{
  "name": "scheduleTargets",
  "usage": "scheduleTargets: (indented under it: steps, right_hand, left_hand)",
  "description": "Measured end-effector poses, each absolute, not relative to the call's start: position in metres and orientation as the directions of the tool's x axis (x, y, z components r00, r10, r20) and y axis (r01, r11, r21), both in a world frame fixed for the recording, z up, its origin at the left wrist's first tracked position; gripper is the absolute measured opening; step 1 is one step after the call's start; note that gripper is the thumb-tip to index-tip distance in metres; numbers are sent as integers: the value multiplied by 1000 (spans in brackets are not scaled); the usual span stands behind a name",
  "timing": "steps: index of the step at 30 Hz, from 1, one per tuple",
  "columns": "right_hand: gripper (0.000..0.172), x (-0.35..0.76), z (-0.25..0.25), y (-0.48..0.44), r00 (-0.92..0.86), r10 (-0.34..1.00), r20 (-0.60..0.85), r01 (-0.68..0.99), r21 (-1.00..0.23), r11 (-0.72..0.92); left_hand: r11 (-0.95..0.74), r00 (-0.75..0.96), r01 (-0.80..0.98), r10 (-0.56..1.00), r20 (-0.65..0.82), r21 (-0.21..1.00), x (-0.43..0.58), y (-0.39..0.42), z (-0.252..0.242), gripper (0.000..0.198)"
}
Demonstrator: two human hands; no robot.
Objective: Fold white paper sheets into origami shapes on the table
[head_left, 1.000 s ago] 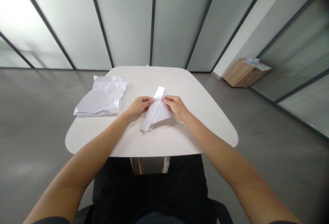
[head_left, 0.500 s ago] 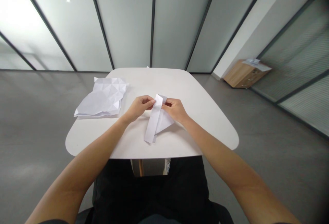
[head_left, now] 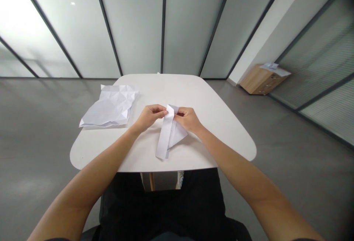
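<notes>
A folded white paper (head_left: 167,136) lies on the table, a long doubled strip laid over a triangular flap, its top end raised between my hands. My left hand (head_left: 151,117) pinches the paper's upper left edge with its fingertips. My right hand (head_left: 188,119) holds the upper right side, its fingers partly hidden behind the fold. To the left of my hands lies a creased white paper sheet (head_left: 107,106), flat and marked with many crisscrossing fold lines. Neither hand touches it.
The white rounded table (head_left: 193,95) stands on a grey floor, with frosted glass panels behind it. A wooden drawer cabinet (head_left: 258,84) stands at the far right with loose paper (head_left: 272,66) on top. My dark-clothed lap sits under the table's near edge.
The folded paper has slid toward me, and its strip has turned from a slant to nearly straight up and down. My hands have come closer together around its top.
</notes>
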State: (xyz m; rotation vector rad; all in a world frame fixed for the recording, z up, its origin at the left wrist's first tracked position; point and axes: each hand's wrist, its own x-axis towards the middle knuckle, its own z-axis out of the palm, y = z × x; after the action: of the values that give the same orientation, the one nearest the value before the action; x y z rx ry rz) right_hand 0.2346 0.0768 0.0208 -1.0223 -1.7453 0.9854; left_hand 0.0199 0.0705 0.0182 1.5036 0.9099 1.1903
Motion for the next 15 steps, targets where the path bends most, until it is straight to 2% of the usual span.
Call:
scheduleTargets:
  steps: [6,15]
  right_hand:
    - [34,234,21,77,-346,909,233,225,-920,322]
    - [35,233,19,78,-397,902,171,165,-953,253]
  left_hand:
    - [-191,271,-63,941,201,980,18,73,14,36]
    - [-161,282,-45,945,167,986,19,73,12,37]
